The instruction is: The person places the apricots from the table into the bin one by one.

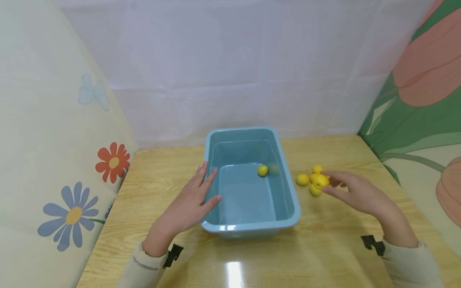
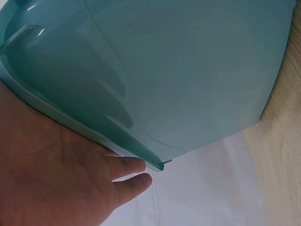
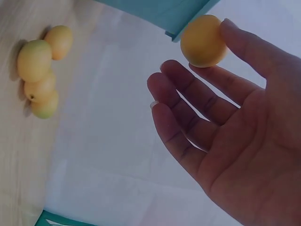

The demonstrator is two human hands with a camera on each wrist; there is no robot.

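Observation:
My right hand [image 1: 363, 195] pinches a small yellow fruit [image 3: 203, 41] between thumb and forefinger, the other fingers loosely bent. In the head view that fruit is held above a cluster of similar yellow fruits [image 1: 302, 179] on the table, right of a blue plastic basin [image 1: 248, 228]. One yellow-green fruit [image 1: 262, 171] lies on the basin floor near its right wall. Over the basin's left rim lies my left hand [image 1: 187, 206], fingers spread and fairly straight. The left wrist view shows its palm beside the rim, gripping nothing.
A wood-grain table [image 1: 155, 180] carries everything. Behind it hangs a white cloth [image 1: 230, 72]. Panels with printed flowers stand at the left [image 1: 32, 132] and right [image 1: 432, 136] sides.

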